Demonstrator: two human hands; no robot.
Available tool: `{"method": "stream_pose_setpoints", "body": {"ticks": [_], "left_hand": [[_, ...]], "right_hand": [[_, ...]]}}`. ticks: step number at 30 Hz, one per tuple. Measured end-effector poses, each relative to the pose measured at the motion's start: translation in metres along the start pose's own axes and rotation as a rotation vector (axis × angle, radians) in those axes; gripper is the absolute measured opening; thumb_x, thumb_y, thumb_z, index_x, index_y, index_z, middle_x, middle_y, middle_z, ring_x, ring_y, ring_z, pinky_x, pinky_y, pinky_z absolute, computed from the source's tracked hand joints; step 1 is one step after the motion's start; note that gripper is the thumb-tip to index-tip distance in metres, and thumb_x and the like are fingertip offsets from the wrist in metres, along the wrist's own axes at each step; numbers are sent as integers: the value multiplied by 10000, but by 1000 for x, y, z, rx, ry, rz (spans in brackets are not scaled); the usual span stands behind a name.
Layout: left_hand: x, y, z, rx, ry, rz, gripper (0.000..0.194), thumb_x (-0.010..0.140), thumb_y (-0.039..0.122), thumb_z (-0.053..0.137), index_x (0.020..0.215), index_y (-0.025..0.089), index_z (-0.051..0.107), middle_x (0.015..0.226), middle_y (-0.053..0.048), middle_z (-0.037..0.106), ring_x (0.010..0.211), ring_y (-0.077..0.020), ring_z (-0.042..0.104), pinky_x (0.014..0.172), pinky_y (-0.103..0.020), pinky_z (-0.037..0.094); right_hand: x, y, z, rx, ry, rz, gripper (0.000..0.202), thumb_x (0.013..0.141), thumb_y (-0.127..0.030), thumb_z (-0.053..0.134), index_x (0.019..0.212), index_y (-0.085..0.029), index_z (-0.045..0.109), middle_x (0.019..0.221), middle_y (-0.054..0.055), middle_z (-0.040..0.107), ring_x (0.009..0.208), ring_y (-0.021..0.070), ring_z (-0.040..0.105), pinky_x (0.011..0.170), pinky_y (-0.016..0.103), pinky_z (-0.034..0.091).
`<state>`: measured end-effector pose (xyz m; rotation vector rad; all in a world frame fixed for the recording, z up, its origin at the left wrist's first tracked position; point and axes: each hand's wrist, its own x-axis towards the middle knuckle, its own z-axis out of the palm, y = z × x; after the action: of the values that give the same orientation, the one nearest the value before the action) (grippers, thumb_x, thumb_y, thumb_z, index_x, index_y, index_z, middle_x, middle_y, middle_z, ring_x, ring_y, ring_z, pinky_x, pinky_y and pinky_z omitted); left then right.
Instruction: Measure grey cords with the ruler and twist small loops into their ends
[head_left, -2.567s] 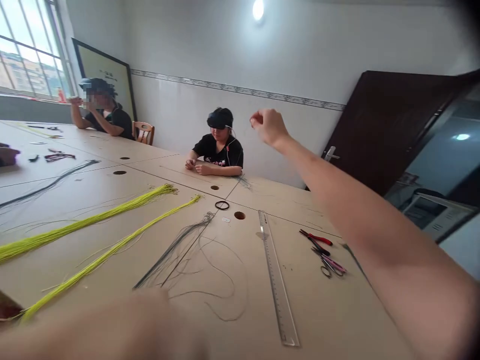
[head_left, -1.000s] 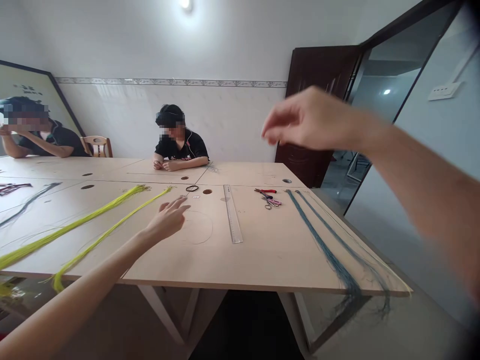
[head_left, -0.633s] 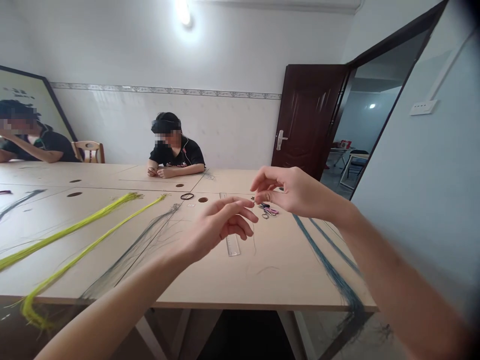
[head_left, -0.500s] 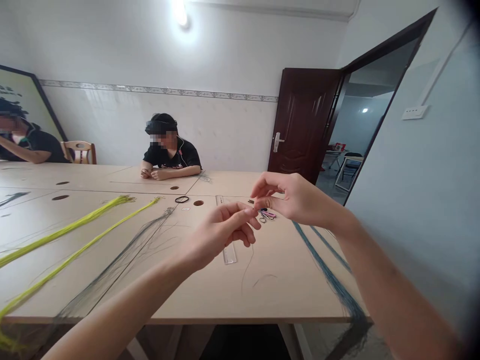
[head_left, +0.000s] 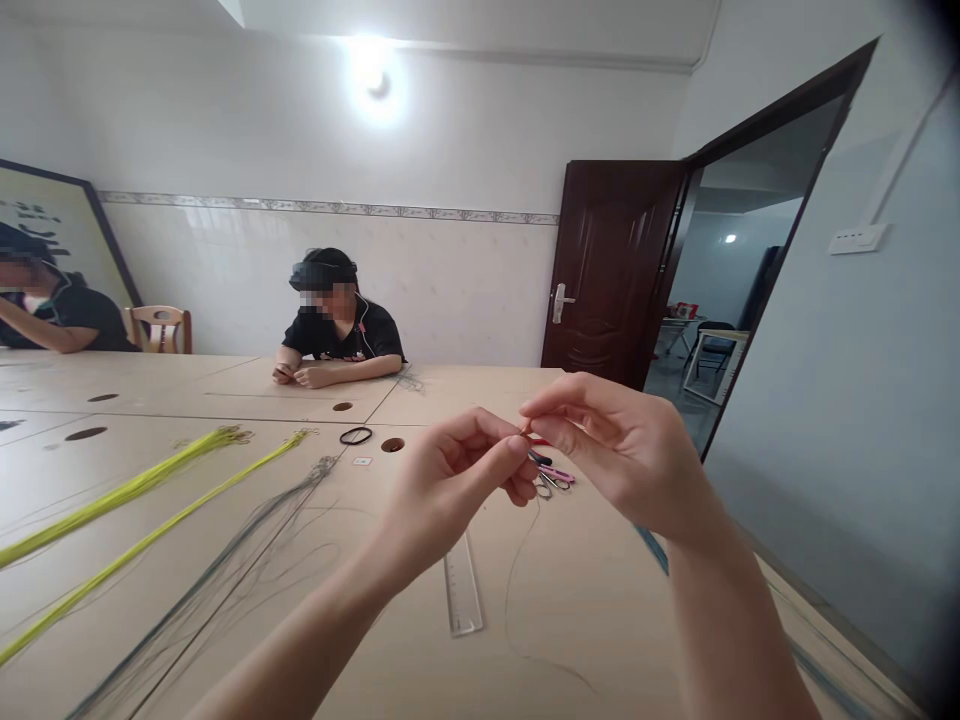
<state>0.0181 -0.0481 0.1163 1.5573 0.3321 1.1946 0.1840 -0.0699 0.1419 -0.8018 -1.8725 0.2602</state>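
My left hand [head_left: 469, 465] is closed in a pinch at mid-view, thumb pressed to forefinger. Right beside it my right hand [head_left: 611, 435] pinches too, and the fingertips of both nearly touch. A thin grey thread [head_left: 511, 580] drops from beneath the hands and trails over the table. Its end between the fingertips is too small to see clearly. Under the left hand lies a clear ruler [head_left: 463, 590], partly covered. Behind the hands are scissors [head_left: 553, 487] and a pink-handled tool [head_left: 559, 474], partly hidden.
On the left of the table [head_left: 390, 640] lie yellow thread bundles [head_left: 150, 480] and a grey bundle [head_left: 225, 555]. A black ring [head_left: 355, 436] sits near a cable hole [head_left: 393, 445]. Blue threads [head_left: 651, 548] run along the right. A person [head_left: 341, 330] sits opposite, another [head_left: 52, 300] far left.
The view has tilted up, so the table things sit lower. My right hand has turned more upright, its fingertips now at the left hand's pinch.
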Motion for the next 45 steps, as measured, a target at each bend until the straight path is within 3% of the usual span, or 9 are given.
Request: {"method": "stream_pose_setpoints", "body": {"ticks": [7,11,17,20,23,27,33,45], "left_hand": [[3,-5,-6,-6,10,-58,150,863,291,591,761,183,609,560,18,606,523,-77,539,534,-175,431],[-1,-6,-6,-65,-22,-119,167,885,296,570,770,179,598,537,32,589,504,-51,510,508,-139,387],[1,-13,-9,-125,-17,-114,166,895,282,557,764,183,582,541,51,581,531,-39,552,508,-111,388],[1,-10,-9,24,84,-28,194,890,249,546,712,176,560,553,48,589,522,-33,528,494,-97,388],[-1,-5,-8,283,191,90,180,855,191,552,675,174,557,543,47,583,510,-44,517,472,-105,396],[-4,-1,-7,513,229,193,167,817,138,543,655,179,549,536,53,553,493,-57,502,456,-129,402],[-10,6,-10,721,267,258,163,779,112,531,637,190,541,536,66,529,487,-51,480,411,-127,346],[-17,17,-15,441,100,65,178,795,103,513,637,183,526,557,68,533,520,-46,482,462,-112,389]], "right_hand": [[-3,3,5,-167,117,-110,82,878,-245,557,883,-315,598,790,-37,627,717,122,603,629,247,511],[-1,5,8,-106,92,-160,117,895,-152,520,902,-251,582,824,-50,610,736,82,576,627,218,465],[3,14,17,-11,50,-159,102,886,-132,542,911,-218,591,852,-50,624,794,74,589,684,210,467],[4,14,19,-81,107,-102,96,873,-180,568,951,-233,586,917,-46,634,876,94,592,743,216,472],[4,11,18,-135,77,-132,67,882,-187,541,908,-218,595,887,-39,624,847,86,586,738,202,463],[3,8,17,-152,-16,-190,53,861,-154,564,876,-197,592,876,-37,623,821,76,583,725,192,461],[0,4,22,-229,-3,-221,52,853,-143,578,856,-193,591,870,-37,629,814,76,583,715,190,458],[-5,7,31,-446,70,-602,110,776,-46,635,835,-119,576,882,67,616,851,197,584,715,335,487]]}}
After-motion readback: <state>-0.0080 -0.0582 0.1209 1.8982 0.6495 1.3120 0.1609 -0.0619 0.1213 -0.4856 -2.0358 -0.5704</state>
